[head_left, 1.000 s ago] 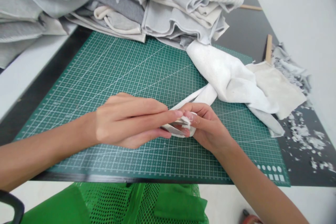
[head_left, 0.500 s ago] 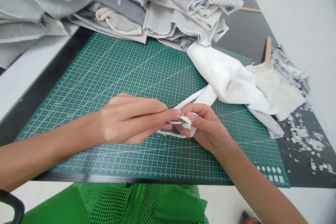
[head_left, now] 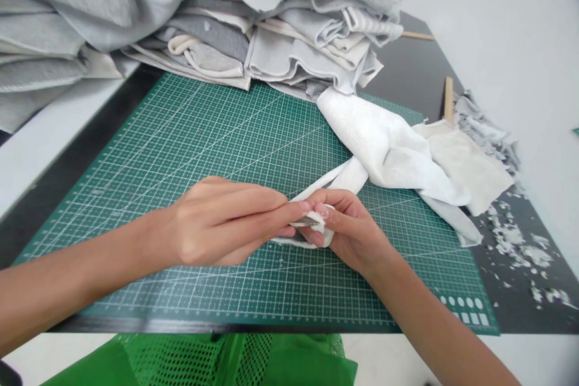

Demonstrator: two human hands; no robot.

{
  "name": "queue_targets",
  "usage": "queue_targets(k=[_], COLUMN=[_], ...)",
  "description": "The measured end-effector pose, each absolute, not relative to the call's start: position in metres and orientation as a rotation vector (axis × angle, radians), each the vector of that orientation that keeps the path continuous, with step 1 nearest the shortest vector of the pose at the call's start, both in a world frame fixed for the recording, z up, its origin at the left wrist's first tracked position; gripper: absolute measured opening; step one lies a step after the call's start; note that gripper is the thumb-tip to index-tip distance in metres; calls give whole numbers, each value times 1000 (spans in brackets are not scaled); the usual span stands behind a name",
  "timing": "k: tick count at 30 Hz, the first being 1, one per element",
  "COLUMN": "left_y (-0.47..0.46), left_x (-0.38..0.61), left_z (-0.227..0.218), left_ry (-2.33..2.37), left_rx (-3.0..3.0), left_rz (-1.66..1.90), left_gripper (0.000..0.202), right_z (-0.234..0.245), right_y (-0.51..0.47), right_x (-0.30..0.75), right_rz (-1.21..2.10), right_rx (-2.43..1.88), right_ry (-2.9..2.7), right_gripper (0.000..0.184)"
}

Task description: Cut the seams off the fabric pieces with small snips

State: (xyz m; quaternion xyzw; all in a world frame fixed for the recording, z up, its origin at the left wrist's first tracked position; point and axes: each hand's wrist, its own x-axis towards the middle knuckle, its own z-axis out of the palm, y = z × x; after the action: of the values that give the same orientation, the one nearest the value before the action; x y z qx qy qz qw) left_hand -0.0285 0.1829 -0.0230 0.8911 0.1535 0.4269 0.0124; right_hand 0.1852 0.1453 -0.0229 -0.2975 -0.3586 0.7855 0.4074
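My left hand (head_left: 235,220) is closed, its fingers stretched together toward the right. A small pointed metal tool (head_left: 304,223) shows at its fingertips; most of it is hidden by the hand. Between thumb and fingers, my right hand (head_left: 350,226) pinches the folded edge of a strip of white cloth (head_left: 348,176). The tool's tip touches or lies very close to that edge, and the fingertips of both hands meet there. From the pinch, the strip runs back to a larger crumpled white cloth (head_left: 384,145) on the green cutting mat (head_left: 194,139).
Piles of folded grey and off-white cloth (head_left: 298,54) stand along the back. On the dark table at right lie a beige cloth piece (head_left: 470,163), a wooden stick (head_left: 448,99), and white scraps (head_left: 511,235). A green mesh basket (head_left: 181,359) sits below the front edge.
The whole scene sits slightly lower in view as the head has tilted. The fingertips stay together at the cloth edge, and the tool's tip shows more plainly against it.
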Motion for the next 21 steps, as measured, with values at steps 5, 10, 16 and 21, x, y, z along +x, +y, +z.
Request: queue_targets(k=[5, 10, 16, 21], left_y=[186, 188, 185, 184], left_x=[-30, -31, -32, -29], left_z=[-30, -32, -31, -30], left_ry=[366, 400, 415, 408], left_rx=[2756, 2835, 2798, 2780], left_rz=[1358, 1329, 1336, 1344], left_gripper=[43, 44, 46, 42], right_z=[-22, -21, -22, -21], right_y=[146, 146, 145, 145], right_x=[185, 184, 185, 185], right_rz=[1990, 1995, 1999, 2007], right_rx=[-746, -752, -753, -749], right_ry=[-894, -875, -874, -863], right_gripper=[16, 19, 17, 17])
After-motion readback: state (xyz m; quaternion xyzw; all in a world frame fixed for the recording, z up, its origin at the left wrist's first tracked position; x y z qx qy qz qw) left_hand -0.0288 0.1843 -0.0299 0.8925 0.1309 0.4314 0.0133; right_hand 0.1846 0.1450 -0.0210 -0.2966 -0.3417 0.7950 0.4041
